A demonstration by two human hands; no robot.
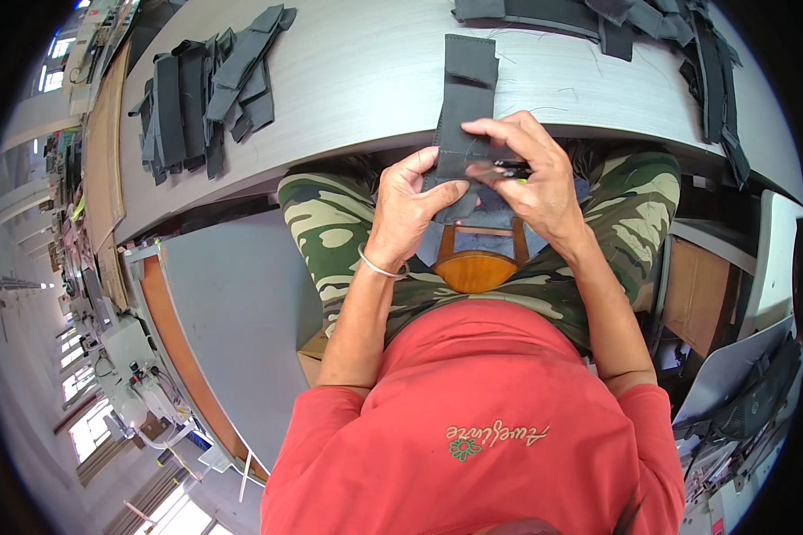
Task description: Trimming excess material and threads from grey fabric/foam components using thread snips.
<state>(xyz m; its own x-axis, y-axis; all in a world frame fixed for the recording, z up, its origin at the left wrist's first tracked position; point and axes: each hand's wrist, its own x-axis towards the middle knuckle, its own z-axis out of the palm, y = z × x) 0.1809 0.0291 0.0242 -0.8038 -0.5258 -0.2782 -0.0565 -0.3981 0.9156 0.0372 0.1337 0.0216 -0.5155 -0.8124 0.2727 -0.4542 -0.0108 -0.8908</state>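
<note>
My left hand (419, 192) grips the lower part of a dark grey fabric strip (469, 80), thumb on top and fingers partly hidden beneath. Stitching shows along its edges, and its far end rests on the table. Close by on the right, my right hand (535, 174) is closed round small dark thread snips (513, 168), whose tip is smeared by motion near the strip. The right index finger reaches out to the strip's right edge. The near end of the strip hangs past the table edge, over my lap.
A pile of dark grey strips (183, 107) lies on the pale table (357, 80) at the left. More strips (714, 89) are heaped at the far right. Loose threads are scattered across the tabletop. Between my knees stands a wooden stool (476, 271).
</note>
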